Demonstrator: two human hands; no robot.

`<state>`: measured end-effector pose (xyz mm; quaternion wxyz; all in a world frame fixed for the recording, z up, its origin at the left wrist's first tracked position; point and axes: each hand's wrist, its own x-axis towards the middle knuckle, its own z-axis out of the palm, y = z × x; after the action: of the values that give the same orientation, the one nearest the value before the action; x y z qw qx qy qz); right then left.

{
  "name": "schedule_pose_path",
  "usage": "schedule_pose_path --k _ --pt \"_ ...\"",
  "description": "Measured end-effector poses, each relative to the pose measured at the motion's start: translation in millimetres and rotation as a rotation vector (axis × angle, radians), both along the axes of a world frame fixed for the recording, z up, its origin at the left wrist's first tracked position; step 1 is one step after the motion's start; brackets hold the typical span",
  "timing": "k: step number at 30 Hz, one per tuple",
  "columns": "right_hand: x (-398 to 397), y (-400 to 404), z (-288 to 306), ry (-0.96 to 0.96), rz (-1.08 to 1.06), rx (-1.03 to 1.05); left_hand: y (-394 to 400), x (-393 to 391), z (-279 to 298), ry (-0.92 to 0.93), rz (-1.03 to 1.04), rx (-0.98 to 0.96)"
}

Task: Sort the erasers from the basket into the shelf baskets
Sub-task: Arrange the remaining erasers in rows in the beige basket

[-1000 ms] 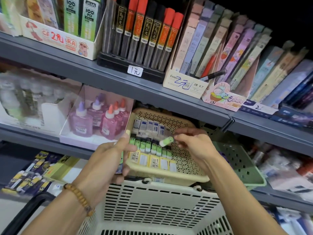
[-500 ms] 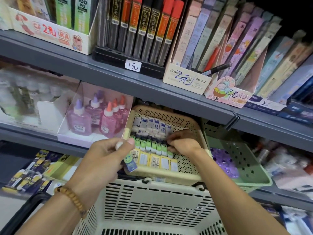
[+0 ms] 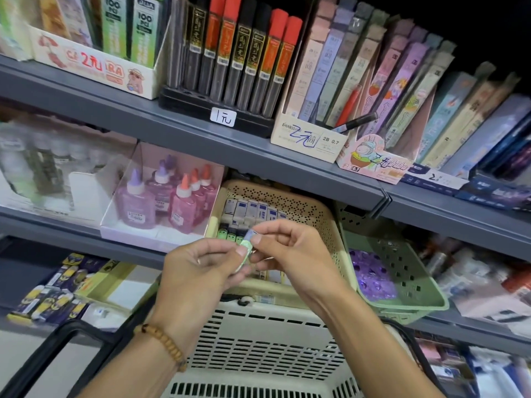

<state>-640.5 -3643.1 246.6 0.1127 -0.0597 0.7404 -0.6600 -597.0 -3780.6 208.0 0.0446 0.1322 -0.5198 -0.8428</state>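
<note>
Right hand (image 3: 290, 251) has come back out of the beige basket (image 3: 321, 225) and now both hands pinch one green eraser (image 3: 245, 251) just in front of it, left hand (image 3: 198, 271) raised to meet it.

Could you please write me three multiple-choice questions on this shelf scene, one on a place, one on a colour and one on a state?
1. Where does the green basket sit relative to the beige basket?
A. To its right
B. To its left
C. On the shelf above

2. What colour is the eraser held between the hands?
A. Red
B. Light green
C. Black

3. What is the left hand doing?
A. Hanging idle
B. Pressing flat on the shelf
C. Pinching the eraser together with the right hand

Answers: 1 A, the green basket stands right of the beige one. 2 B, its wrapper is pale green. 3 C, fingertips of both hands meet on it.
</note>
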Motion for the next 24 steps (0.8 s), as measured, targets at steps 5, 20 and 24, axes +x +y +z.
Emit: schedule_pose_path --k 5,20,24 --pt "-18.3 21.8 1.3 0.008 -0.019 0.093 6.0 -0.3 -7.7 0.061 -0.055 -0.316" --pt "-95.1 49.8 -48.7 -0.136 -0.204 0.657 -7.6 -2.2 -13.9 0.113 0.012 -0.447" --pt "-81.3 50.6 -38.7 -0.091 -0.261 0.55 -8.8 -1.3 -12.2 0.129 0.018 -0.472"
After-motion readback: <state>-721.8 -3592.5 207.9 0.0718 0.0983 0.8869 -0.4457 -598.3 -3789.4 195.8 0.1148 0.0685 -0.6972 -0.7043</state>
